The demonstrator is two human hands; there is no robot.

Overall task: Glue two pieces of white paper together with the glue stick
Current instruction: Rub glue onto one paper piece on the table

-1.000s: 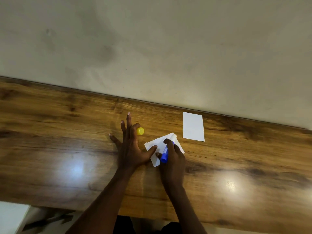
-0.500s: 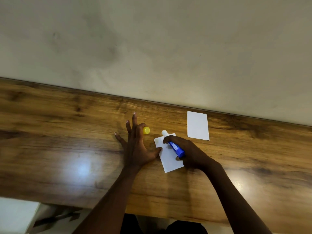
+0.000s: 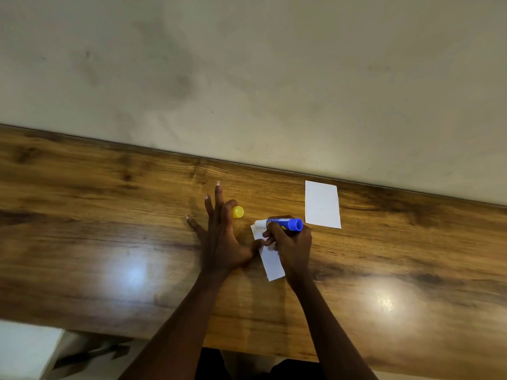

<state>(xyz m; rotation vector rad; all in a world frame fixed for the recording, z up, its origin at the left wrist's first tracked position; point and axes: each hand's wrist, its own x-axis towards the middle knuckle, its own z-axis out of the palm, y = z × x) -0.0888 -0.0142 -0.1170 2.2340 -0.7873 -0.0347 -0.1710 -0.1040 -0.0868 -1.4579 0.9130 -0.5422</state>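
— What's in front of you?

— A long wooden table (image 3: 109, 215) against a plain wall (image 3: 247, 64). Toward the far edge, right of my hands, lies the second piece of paper (image 3: 322, 204), flat and untouched.

— And your hands?

— My left hand (image 3: 222, 237) is spread flat on the wood, grasping nothing; its thumb reaches right to pin the left edge of the near piece of paper (image 3: 271, 263). My right hand (image 3: 292, 244) is closed around the glue stick (image 3: 279, 224), which lies nearly level, white tip pointing left over the far end of that paper.

— Is the cap off?

— Yes, the yellow cap (image 3: 238, 212) sits on the table just past my left fingers.

— Which step is this?

— Spreading glue on the first sheet, I'd say. I can't tell how much is covered, or whether the tip is touching.

— Next?

— Probably finishing the coat, then fetching the far sheet and laying it squarely on top, pressing down before the glue dries.
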